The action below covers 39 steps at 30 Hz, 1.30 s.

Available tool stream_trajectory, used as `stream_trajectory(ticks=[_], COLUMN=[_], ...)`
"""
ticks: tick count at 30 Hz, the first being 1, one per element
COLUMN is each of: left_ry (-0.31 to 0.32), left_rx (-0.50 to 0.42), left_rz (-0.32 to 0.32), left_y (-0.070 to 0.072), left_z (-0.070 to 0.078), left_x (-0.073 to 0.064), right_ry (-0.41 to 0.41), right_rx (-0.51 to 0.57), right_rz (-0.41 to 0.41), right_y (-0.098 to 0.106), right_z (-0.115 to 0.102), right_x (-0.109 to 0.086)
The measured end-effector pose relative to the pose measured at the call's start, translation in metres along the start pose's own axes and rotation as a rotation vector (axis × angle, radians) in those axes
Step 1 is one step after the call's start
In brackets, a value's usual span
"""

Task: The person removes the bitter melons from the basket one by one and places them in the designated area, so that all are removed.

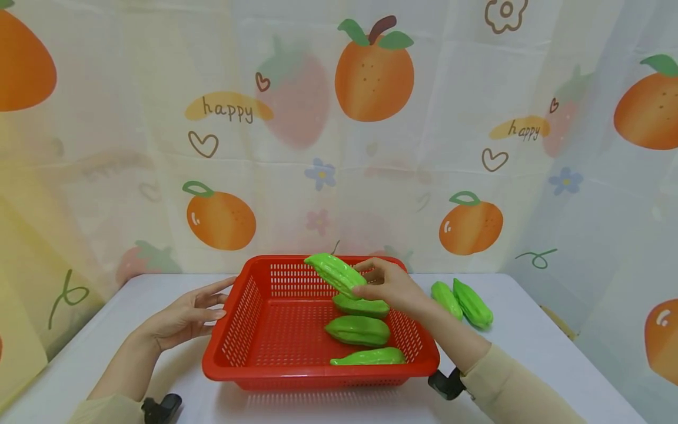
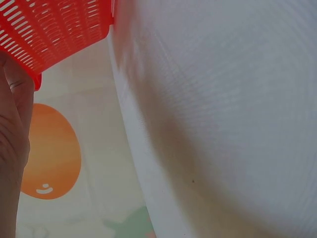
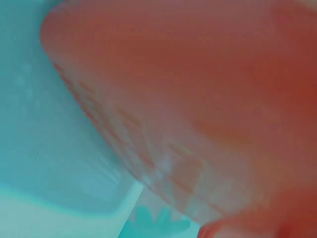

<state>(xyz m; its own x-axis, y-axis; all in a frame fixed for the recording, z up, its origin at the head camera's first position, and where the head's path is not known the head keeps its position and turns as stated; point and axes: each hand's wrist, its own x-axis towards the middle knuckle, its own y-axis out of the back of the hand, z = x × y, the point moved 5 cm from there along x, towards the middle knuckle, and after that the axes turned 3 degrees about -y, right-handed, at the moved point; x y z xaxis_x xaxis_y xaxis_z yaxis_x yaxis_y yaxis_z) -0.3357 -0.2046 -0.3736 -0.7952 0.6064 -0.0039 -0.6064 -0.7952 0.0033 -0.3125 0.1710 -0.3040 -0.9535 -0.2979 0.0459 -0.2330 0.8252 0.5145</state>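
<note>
My right hand [image 1: 389,285] pinches a bright green bitter melon [image 1: 335,274] near its lower end, tilted above the right half of a red plastic basket [image 1: 318,372]. Three more green melons lie along the right side inside the basket: one [image 1: 362,307] just below the held one, a middle one [image 1: 357,331] and a front one [image 1: 369,357]. At the basket's left rim, my left hand [image 1: 182,318] holds on with thumb and fingers. The left wrist view shows part of that hand [image 2: 15,104] against the perforated wall. Blurred red basket fills most of the right wrist view.
Two green melons [image 1: 473,303] lie side by side on the white table [image 1: 535,353], right of the basket and behind my right forearm. A curtain [image 1: 371,194] printed with fruit hangs behind the table. A black wrist strap piece [image 1: 446,384] sits near the basket's front right corner.
</note>
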Motion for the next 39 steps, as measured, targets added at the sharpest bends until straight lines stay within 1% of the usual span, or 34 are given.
stream_trajectory(ticks=[4, 13, 20, 28, 33, 39], left_ry=[-0.004, -0.009, 0.000, 0.003, 0.003, 0.011], left_rx=[0.004, -0.003, -0.003, -0.005, -0.013, 0.012], left_rz=[0.000, -0.008, -0.007, -0.013, -0.017, -0.006], left_y=[0.000, 0.000, -0.001, -0.001, -0.001, 0.000], left_z=[0.000, 0.000, 0.000, 0.001, 0.001, 0.000], left_x=[0.000, 0.000, 0.000, -0.002, -0.004, -0.001], right_ry=[0.009, -0.007, -0.088, -0.102, -0.129, -0.175], right_rx=[0.011, 0.012, 0.019, 0.021, 0.031, 0.046], right_rz=[0.029, 0.078, 0.132, 0.168, 0.182, 0.213], right_y=[0.011, 0.031, 0.047, 0.066, 0.078, 0.096], right_z=[0.002, 0.009, 0.020, 0.030, 0.040, 0.055], right_x=[-0.001, -0.004, -0.008, -0.011, -0.013, -0.019])
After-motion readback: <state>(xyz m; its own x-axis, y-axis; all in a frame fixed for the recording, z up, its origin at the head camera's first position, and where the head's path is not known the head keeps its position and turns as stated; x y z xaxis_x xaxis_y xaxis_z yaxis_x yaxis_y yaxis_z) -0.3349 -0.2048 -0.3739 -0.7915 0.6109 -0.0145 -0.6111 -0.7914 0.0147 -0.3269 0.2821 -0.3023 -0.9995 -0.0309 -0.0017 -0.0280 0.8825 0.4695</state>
